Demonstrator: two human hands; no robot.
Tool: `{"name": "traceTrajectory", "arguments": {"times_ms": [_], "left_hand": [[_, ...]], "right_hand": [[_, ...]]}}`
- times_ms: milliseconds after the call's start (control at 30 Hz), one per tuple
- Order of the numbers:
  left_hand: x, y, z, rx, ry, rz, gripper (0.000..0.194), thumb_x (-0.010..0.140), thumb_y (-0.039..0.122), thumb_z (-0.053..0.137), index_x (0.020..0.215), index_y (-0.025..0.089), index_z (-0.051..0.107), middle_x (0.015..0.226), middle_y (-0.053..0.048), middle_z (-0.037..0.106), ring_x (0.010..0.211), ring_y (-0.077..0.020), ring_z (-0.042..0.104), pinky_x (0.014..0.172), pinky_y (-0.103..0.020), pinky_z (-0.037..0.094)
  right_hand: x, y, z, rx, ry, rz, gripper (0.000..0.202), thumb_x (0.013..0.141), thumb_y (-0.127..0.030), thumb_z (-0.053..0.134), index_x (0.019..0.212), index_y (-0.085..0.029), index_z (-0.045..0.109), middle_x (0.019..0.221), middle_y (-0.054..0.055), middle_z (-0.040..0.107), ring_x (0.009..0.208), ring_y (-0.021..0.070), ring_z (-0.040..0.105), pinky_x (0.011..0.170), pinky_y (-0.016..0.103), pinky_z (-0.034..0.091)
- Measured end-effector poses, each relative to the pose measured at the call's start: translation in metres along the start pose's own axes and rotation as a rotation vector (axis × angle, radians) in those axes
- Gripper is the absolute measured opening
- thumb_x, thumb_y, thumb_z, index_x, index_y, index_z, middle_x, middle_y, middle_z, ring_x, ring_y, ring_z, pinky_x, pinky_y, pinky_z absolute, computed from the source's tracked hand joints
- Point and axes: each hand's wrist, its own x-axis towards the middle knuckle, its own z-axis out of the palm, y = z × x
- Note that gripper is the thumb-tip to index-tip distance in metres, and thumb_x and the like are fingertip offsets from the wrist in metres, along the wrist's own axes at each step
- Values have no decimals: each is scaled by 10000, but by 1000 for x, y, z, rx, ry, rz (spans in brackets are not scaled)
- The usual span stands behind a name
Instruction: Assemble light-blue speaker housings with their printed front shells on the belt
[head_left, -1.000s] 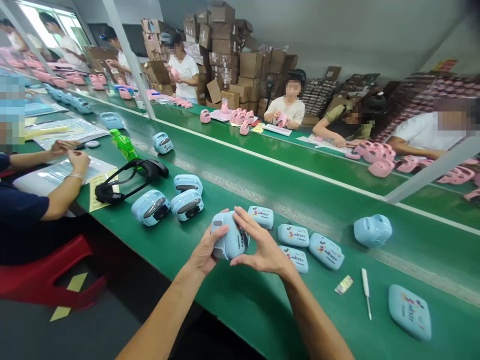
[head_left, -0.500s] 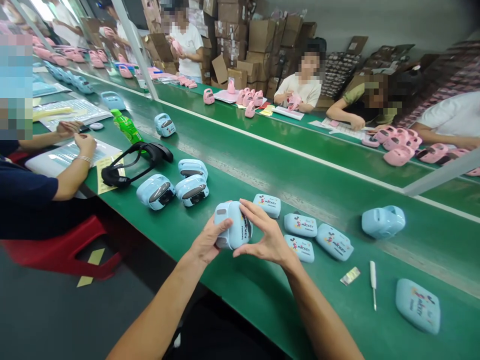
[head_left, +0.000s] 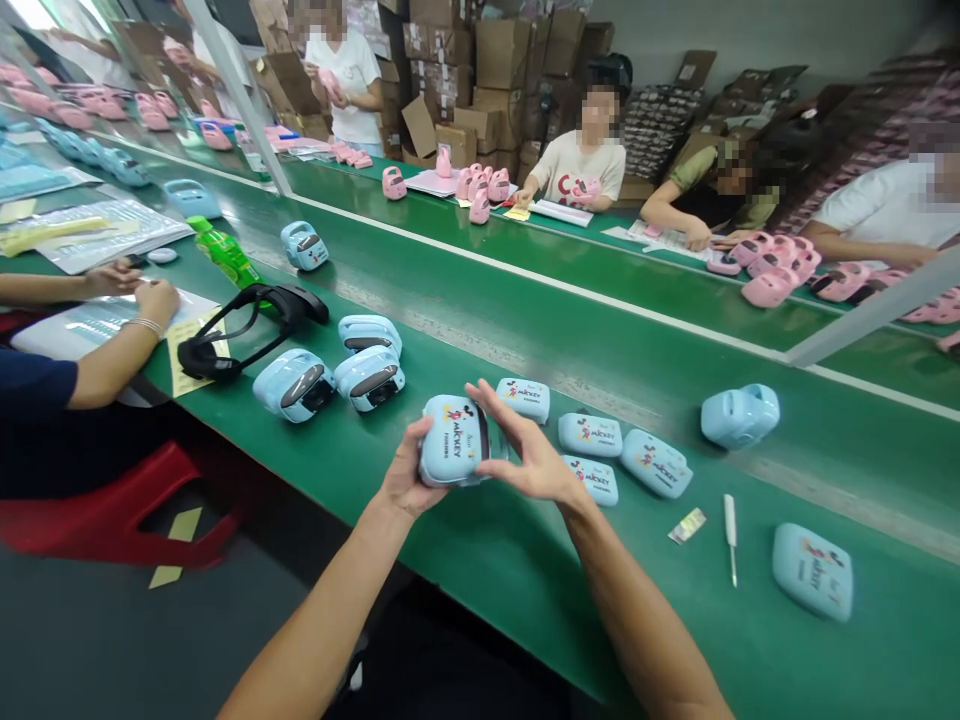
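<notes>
Between my two hands sits a light blue plastic device [head_left: 448, 440] with rounded corners and a Mickey print on the side facing me. My left hand [head_left: 405, 470] grips its left side, thumb on the near edge. At the right end, my right hand [head_left: 529, 450] holds it with the thumb against the printed face and the fingers stretched over the far edge. A dark strip shows at that end, partly covered by my thumb. Just beyond my right hand lie several loose blue Mickey-printed covers [head_left: 590, 435].
To the right are a small sachet [head_left: 687, 526], a white-handled screwdriver [head_left: 730, 540], another printed cover [head_left: 814, 572] and a blue handled shell [head_left: 740, 416]. Blue devices [head_left: 294, 384], a black head strap [head_left: 251, 330] and a green bottle [head_left: 225, 252] stand left, near a co-worker's arms [head_left: 112, 355].
The device has been turned in my hands, so its printed face now points toward me. My right thumb has moved onto that face. The whole view has shifted slightly.
</notes>
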Motion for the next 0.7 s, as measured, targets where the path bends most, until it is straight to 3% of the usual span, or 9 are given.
{"name": "traceTrajectory", "arguments": {"times_ms": [67, 167, 367, 433, 567, 700], "left_hand": [[-1, 3, -3, -30, -82, -32, 607, 765, 487, 761, 1255, 164, 610, 1197, -157, 742, 1211, -396, 652, 1034, -571, 507], [-3, 7, -1, -18, -167, -47, 671, 772, 531, 733, 1312, 165, 576, 1269, -172, 713, 1271, -424, 605, 1050, -608, 478], [-2, 2, 1, 42, -159, -5, 548, 764, 465, 733, 1217, 172, 637, 1095, -122, 770, 1204, -392, 653, 1060, -546, 489], [-2, 0, -3, 45, -165, 5, 526, 746, 475, 739, 1173, 178, 658, 1048, -108, 779, 1194, -390, 659, 1076, -545, 477], [-6, -1, -7, 35, -219, -14, 585, 752, 558, 709, 1200, 186, 650, 1096, -125, 770, 1224, -420, 636, 1076, -607, 448], [-10, 0, -3, 63, -289, -48, 765, 761, 641, 647, 1348, 156, 575, 1276, -202, 696, 1312, -462, 554, 1062, -652, 428]], "right_hand": [[-1, -1, -11, 45, 30, 17, 821, 902, -586, 659, 1598, -313, 321, 1631, 64, 391, 1524, 292, 355, 1263, 541, 253], [-1, -6, -18, -38, 49, -24, 727, 874, -556, 707, 1521, -324, 473, 1617, 56, 412, 1519, 309, 362, 1262, 570, 238], [3, -13, -1, -161, -16, -81, 949, 685, -578, 871, 1514, -334, 480, 1582, 75, 469, 1517, 341, 358, 1260, 616, 197], [3, -14, 2, -162, -15, -79, 1043, 651, -575, 893, 1549, -328, 423, 1565, 89, 495, 1509, 340, 375, 1267, 612, 169], [1, -18, -4, 2, -22, -56, 1291, 655, -605, 876, 1643, -313, 98, 1554, 116, 508, 1502, 318, 394, 1263, 607, 184], [-2, -19, -19, 168, 19, 2, 1162, 766, -647, 772, 1642, -327, 79, 1623, 102, 407, 1512, 295, 382, 1240, 558, 298]]}}
